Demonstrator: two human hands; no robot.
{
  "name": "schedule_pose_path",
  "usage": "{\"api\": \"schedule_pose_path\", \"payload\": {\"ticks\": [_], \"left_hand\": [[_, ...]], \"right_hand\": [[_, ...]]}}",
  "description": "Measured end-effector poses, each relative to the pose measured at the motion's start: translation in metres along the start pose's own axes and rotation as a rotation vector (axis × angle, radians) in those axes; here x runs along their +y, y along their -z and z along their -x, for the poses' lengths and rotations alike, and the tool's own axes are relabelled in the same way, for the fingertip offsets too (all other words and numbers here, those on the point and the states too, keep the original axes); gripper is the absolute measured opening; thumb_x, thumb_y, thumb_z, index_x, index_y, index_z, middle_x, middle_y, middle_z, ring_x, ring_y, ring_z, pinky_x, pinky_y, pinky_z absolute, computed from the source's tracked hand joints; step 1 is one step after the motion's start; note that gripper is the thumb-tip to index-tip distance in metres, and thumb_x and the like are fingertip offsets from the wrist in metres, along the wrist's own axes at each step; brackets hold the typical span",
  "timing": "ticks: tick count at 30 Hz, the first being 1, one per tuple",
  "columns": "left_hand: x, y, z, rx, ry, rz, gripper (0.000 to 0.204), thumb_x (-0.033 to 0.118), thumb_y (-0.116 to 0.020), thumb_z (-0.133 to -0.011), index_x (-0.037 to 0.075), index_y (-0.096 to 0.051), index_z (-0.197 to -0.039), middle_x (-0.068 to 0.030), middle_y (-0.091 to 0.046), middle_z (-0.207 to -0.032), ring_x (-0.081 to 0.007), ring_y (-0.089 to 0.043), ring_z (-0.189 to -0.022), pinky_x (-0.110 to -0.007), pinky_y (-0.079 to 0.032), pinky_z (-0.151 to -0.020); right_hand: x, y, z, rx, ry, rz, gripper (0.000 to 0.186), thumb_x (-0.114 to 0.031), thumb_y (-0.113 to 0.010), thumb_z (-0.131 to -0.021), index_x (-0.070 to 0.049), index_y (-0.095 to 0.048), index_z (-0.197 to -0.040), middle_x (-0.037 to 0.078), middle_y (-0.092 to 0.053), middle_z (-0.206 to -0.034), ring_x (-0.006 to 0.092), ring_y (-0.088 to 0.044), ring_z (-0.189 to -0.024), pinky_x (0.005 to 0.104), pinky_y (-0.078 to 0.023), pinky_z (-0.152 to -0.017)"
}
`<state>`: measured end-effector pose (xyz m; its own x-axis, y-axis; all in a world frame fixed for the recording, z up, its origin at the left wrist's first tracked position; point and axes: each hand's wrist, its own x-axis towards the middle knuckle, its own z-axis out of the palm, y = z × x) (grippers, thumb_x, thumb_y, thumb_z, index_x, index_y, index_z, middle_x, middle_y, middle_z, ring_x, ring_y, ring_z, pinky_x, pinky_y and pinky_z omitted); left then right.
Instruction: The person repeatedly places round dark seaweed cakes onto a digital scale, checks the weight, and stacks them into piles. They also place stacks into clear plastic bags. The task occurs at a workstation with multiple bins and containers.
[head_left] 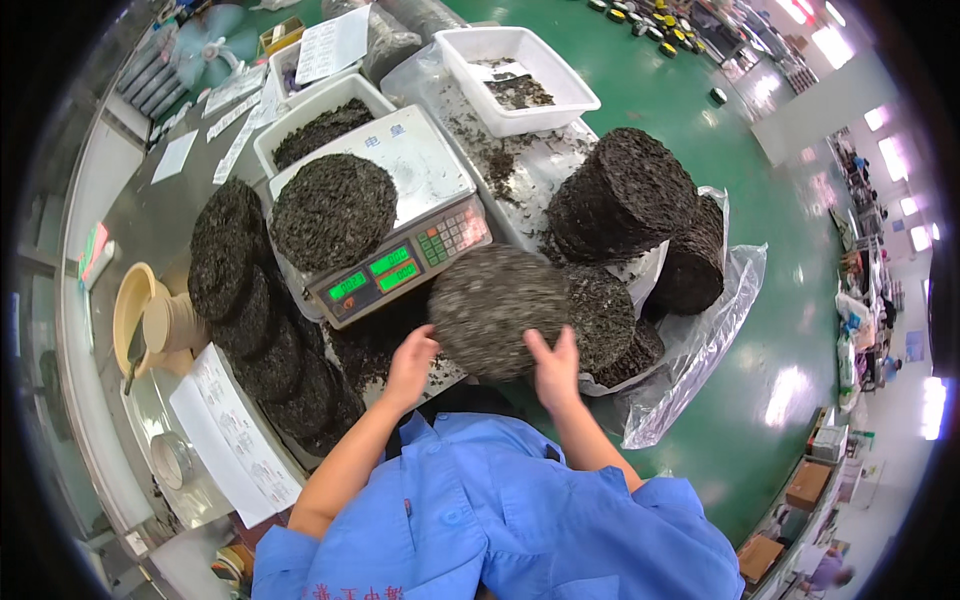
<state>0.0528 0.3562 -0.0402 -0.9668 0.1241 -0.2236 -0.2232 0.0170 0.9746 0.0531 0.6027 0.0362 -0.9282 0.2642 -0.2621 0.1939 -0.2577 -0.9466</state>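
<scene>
A round dark cake of pressed leaves [497, 305], blurred by motion, is held between my two hands. My left hand [410, 365] grips its lower left edge and my right hand [550, 365] its lower right. Just beyond, a similar cake [333, 208] rests on the white-topped scale [420, 165] with lit green displays. Overlapping cakes [225, 250] line the left side of the scale. At the right stand tall stacks of cakes [625, 190] on plastic sheeting, with another cake [600, 318] behind the one in my hands.
White tubs [470, 55] with loose dark leaves sit beyond the scale. A yellow basin [135, 295], papers [230, 430] and a fan [210, 50] are at the left. Crumpled plastic [700, 350] hangs over the green floor [780, 300]. A person [828, 570] is at a far-right bench.
</scene>
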Motion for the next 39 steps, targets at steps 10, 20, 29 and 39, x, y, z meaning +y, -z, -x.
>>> {"api": "schedule_pose_path", "payload": {"ticks": [10,20,29,39], "left_hand": [[-0.029,-0.040,-0.072,-0.438,-0.596,-1.249,0.049,0.017,-0.079,-0.070,0.003,-0.059,-0.113,-0.0190,-0.046,-0.146,-0.0340,-0.046,-0.135,-0.039,-0.045,-0.107],[0.031,0.014,-0.060,-0.273,-0.948,-1.175,0.054,0.003,-0.069,-0.074,0.001,-0.057,-0.127,-0.0163,-0.061,-0.130,-0.0286,-0.061,-0.119,-0.037,-0.053,-0.095],[0.145,0.083,-0.053,0.659,-0.525,-0.134,0.047,0.012,-0.055,-0.100,-0.007,-0.041,-0.140,-0.0188,-0.053,-0.132,-0.0228,-0.056,-0.117,-0.032,-0.044,-0.100],[0.093,0.177,-0.053,1.008,-0.374,-0.649,0.054,0.015,-0.066,-0.092,0.001,-0.043,-0.139,-0.0172,-0.045,-0.128,-0.0281,-0.051,-0.111,-0.039,-0.043,-0.099]], "right_hand": [[0.002,0.154,-0.038,0.444,0.367,0.579,0.067,-0.012,-0.073,-0.087,0.007,-0.035,-0.140,0.020,-0.053,-0.132,0.0260,-0.051,-0.122,0.0347,-0.037,-0.107],[0.011,0.144,-0.043,0.690,0.380,0.899,0.077,-0.022,-0.077,-0.084,0.005,-0.035,-0.143,0.021,-0.043,-0.132,0.0332,-0.049,-0.117,0.0416,-0.041,-0.102],[-0.025,0.061,-0.027,0.532,0.760,1.039,0.065,-0.013,-0.068,-0.088,0.003,-0.037,-0.143,0.023,-0.039,-0.144,0.0388,-0.036,-0.135,0.0479,-0.028,-0.113],[-0.047,-0.029,-0.034,0.211,0.906,0.817,0.054,-0.006,-0.066,-0.088,0.006,-0.043,-0.136,0.023,-0.043,-0.138,0.0376,-0.040,-0.130,0.0471,-0.031,-0.110]]}}
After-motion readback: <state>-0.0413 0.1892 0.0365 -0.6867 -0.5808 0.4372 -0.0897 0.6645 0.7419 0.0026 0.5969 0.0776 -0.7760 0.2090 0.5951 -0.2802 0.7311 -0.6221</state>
